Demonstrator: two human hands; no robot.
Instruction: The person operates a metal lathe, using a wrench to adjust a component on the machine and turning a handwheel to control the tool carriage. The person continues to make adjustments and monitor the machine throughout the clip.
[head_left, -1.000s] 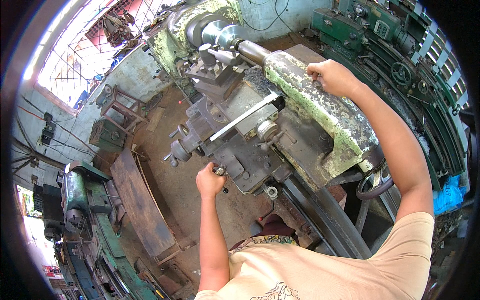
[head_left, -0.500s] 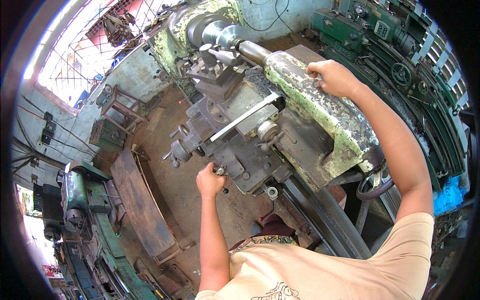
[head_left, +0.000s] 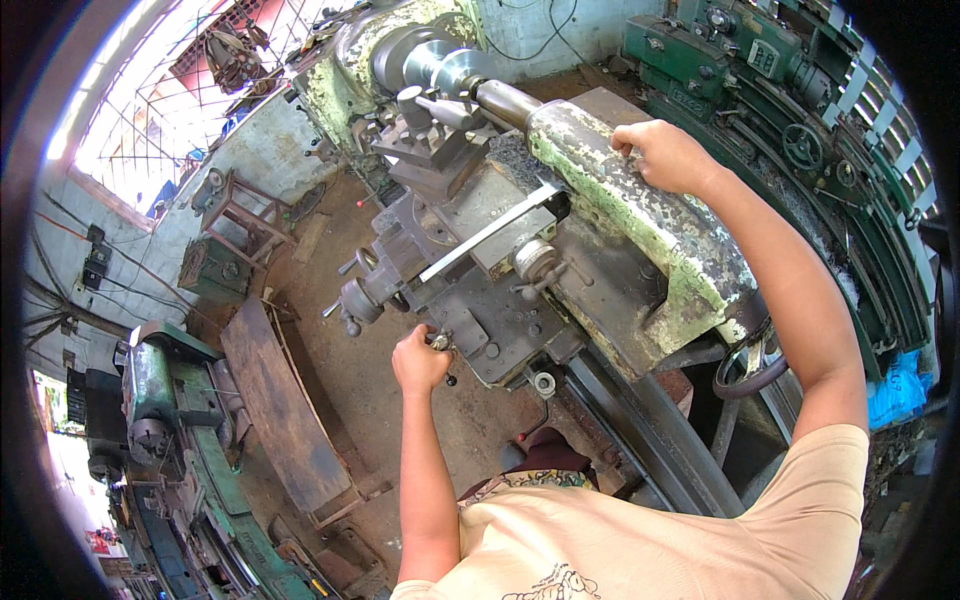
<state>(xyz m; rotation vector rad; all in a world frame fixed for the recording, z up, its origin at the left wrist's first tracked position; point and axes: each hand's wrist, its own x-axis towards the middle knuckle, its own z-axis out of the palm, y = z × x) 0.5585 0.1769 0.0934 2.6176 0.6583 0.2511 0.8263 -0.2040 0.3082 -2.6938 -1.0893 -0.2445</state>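
Note:
A large metal lathe fills the middle. My left hand is closed around a metal handle at the front edge of the lathe carriage. My right hand rests on top of the tailstock, whose green and cream paint is peeling. Its fingers are curled, and what lies inside them is hidden. From the tailstock a quill reaches to a shiny round workpiece at the chuck. Beside the workpiece stands the tool post, with a clamping lever on top.
Handwheels with crank handles stick out left of the carriage. A tailstock handwheel is beside my right elbow. Green lathes stand at the right and lower left. A wooden board leans left; a blue plastic bag lies far right.

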